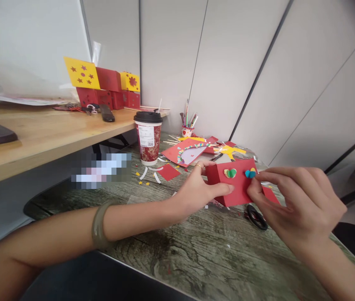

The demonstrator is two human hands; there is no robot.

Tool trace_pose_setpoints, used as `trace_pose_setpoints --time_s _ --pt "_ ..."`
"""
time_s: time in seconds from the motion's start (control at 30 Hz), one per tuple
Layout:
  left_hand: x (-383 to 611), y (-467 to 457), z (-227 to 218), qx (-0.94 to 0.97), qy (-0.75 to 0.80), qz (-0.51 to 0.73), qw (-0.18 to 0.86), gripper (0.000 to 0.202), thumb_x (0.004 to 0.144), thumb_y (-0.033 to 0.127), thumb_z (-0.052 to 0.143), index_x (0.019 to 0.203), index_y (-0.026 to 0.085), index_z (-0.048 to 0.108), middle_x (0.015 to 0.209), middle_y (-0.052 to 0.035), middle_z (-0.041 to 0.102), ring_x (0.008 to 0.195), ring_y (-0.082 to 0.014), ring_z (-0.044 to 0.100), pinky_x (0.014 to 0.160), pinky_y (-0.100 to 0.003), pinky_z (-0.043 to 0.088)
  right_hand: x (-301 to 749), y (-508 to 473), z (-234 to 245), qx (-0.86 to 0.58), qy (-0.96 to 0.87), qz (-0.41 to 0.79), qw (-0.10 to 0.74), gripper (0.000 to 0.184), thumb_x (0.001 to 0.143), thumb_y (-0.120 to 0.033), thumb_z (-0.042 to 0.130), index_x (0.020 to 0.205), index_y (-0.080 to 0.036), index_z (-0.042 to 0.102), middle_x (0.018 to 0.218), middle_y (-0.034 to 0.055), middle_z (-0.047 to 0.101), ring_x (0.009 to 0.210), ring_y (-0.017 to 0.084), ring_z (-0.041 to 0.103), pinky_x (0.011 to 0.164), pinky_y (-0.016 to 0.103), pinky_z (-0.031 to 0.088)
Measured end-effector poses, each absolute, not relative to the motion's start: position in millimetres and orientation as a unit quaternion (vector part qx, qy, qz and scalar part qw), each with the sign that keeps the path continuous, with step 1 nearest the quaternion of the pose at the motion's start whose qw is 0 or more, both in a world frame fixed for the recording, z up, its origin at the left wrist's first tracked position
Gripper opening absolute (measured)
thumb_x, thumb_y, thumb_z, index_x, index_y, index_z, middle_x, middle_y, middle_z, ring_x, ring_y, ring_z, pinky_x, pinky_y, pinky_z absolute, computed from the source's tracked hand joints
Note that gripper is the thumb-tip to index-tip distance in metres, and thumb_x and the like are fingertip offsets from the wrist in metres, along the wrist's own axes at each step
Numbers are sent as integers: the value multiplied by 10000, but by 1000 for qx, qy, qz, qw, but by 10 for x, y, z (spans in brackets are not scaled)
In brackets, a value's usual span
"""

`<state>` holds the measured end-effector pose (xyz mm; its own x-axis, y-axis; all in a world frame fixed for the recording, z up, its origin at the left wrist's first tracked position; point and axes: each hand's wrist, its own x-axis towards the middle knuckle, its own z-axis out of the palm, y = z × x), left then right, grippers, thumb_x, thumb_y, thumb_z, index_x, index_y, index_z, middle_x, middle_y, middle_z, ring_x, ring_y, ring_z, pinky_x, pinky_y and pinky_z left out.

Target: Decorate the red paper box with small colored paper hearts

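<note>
We hold a red paper box [240, 190], tilted, over the wood-grained tabletop [192, 255], in front of a litter of cut paper; we cannot tell whether its lower edge touches the surface. Our left hand [192, 190], a ring [198, 166] on one finger and a greenish bangle [100, 225] on the forearm, grips the box from the side, thumb pressed on the facing panel and the other fingers largely hidden behind it. Our right hand [299, 205] brings thumb and forefinger together on a blue-and-yellow paper piece [250, 173] at the panel's upper right, pinching its edge. A green-and-yellow paper piece [230, 173] stands out on the same panel, to the left. Below the box lies a black loop [257, 217]. Behind, we see a red card [175, 152] trimmed with coloured bits, yellow cut paper [229, 151] and a pot of brushes [187, 132]. To the left, a lidded cup [149, 144] stands near a red paper square [168, 172] and small yellow stars [147, 183]. Red and yellow boxes [108, 78] are stacked on the wooden shelf [70, 136].
</note>
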<state>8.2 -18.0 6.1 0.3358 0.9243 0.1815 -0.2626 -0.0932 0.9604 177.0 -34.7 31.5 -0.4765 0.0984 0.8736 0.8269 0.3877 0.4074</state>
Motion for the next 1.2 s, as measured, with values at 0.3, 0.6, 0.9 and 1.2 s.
trace_pose_setpoints --time_s 0.3,0.6,0.9,1.2 --pt "63 -168 82 518 291 480 645 454 665 260 657 1037 199 403 1099 -99 552 885 -185 592 679 -314 524 1754 -351 323 -294 -742 -430 421 248 574 -52 698 737 -187 568 648 53 636 584 176 533 526 322 417" --pt "27 -117 79 566 306 495 583 534 635 221 660 1089 226 380 1113 -89 533 908 -200 576 654 -304 515 1791 -349 299 -351 -726 -355 473 183 618 -76 669 723 -198 580 714 45 614 631 179 543 584 335 433" --pt "10 75 -206 703 394 454 379 540 593 279 668 1070 200 427 1156 -101 456 1093 -260 444 894 -451 394 1776 -346 327 -365 -764 -213 487 135 661 -90 634 683 -207 570 696 13 596 657 157 547 628 321 435" --pt "-40 -266 137 775 291 516 220 195 736 323 588 884 199 557 932 -14 581 963 -166 492 872 -315 409 1752 -388 305 -240 -804 -394 375 238 575 -76 706 753 -175 582 644 27 630 569 138 516 494 280 422"
